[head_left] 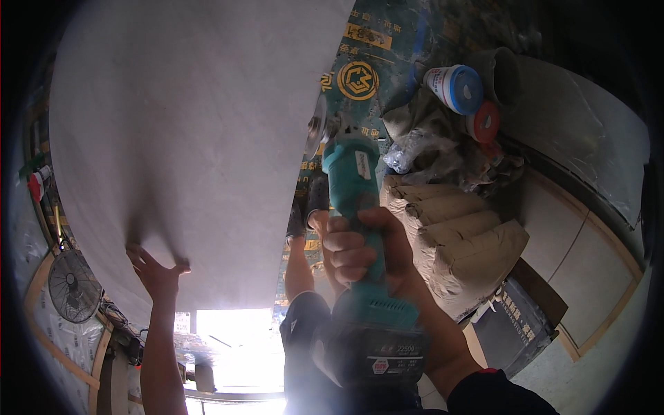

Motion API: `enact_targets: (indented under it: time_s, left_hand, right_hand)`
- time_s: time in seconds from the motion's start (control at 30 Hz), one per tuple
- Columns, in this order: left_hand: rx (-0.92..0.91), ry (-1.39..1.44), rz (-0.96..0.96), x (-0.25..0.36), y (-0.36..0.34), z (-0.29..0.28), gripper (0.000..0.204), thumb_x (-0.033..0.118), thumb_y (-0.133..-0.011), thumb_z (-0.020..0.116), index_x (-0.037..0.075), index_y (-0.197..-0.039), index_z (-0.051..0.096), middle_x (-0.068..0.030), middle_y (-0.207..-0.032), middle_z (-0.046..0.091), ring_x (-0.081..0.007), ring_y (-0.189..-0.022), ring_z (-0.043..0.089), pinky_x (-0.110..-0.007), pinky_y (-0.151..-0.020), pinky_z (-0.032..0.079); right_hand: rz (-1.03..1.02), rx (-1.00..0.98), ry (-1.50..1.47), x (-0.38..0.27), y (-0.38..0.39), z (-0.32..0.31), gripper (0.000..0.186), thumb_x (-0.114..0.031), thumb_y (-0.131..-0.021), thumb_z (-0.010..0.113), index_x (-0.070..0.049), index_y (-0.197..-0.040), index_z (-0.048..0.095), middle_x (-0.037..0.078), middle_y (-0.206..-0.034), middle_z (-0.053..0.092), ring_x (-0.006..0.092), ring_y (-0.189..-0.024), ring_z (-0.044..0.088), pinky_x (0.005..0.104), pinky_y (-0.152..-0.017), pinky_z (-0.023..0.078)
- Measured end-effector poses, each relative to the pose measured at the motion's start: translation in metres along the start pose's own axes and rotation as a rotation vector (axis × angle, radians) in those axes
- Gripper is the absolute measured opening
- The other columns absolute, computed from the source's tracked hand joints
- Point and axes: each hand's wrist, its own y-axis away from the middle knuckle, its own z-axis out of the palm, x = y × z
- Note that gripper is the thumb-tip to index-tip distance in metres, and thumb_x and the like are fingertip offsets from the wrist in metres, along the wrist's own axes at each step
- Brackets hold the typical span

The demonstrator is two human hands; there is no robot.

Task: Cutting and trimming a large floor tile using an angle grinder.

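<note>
A large pale grey sheet (194,104) fills the left half of the view. My left hand (155,270) touches its lower part with thumb and fingers spread, holding nothing. My right hand (356,252) is wrapped round the body of a teal cordless angle grinder (349,173), which has a dark battery pack at its lower end. The grinder's disc (317,128) is right beside the sheet's right edge; whether it touches is unclear. My legs (296,266) and dark shoes show between the sheet and the grinder.
Green printed floor covering (373,52) runs beyond the sheet. At right are blue-lidded (467,90) and red-lidded buckets (484,121), crumpled plastic (422,152), paper sacks (456,249), a dark carton (501,325) and pale panels (581,124). A fan (71,283) stands at left.
</note>
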Motion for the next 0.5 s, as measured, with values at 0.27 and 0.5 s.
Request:
enact_targets:
  time_s: [0.27,0.5]
  left_hand:
    - [0.013,-0.040,0.022,-0.006,-0.002,0.003,0.155,0.051,-0.049,0.098,-0.006,-0.159,0.005,-0.0361,-0.163,0.009,-0.0482,-0.153,0.018,-0.049,-0.126,0.022]
    - [0.007,-0.087,0.022,0.001,0.003,-0.002,0.150,0.056,-0.053,0.097,-0.007,-0.158,0.010,-0.0354,-0.163,0.013,-0.0474,-0.151,0.023,-0.051,-0.126,0.023]
  right_hand:
    - [0.021,0.048,-0.097,0.053,0.045,-0.058,0.024,-0.032,-0.096,0.060,-0.011,-0.107,0.057,-0.004,-0.081,0.045,0.0088,-0.060,0.043,0.0292,-0.057,0.037]
    - [-0.119,0.226,0.164,0.040,0.107,-0.098,0.030,-0.030,-0.093,0.062,-0.008,-0.111,0.058,0.000,-0.081,0.050,0.0122,-0.062,0.052,0.0334,-0.064,0.046]
